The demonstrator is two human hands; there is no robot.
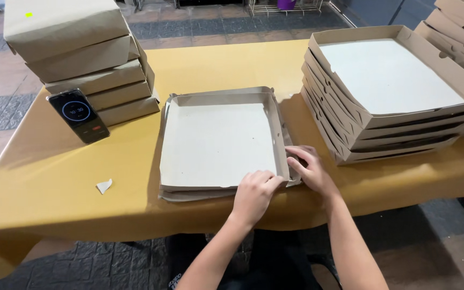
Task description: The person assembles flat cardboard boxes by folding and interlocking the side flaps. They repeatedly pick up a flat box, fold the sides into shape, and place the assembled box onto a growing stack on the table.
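Hands: both at the near right corner of the open cardboard box, which lies flat near the middle of the worktop.
Left hand: knuckles up, fingers curled together over the box's near edge, pressing on the front wall close to the corner; whether they pinch the card cannot be told.
Right hand: just outside the right wall, fingers bent and closed on the corner flap, thumb side toward the box.
Box: shallow square tray, pale inside, brown outside; the four walls stand up, the near right corner partly covered by the hands. A second flat layer of card shows under it along the near and left edges.
Stack of open boxes: to the right, several trays nested, tilted slightly, just beside the right hand but apart from it.
Stack of closed boxes: at the far left, brown, piled unevenly.
Phone: leaning against the left stack, screen lit with a round dial.
Paper scrap: small, white, on the bare worktop left of the box.
Worktop: covered in yellow-brown sheet, tiled floor beyond.
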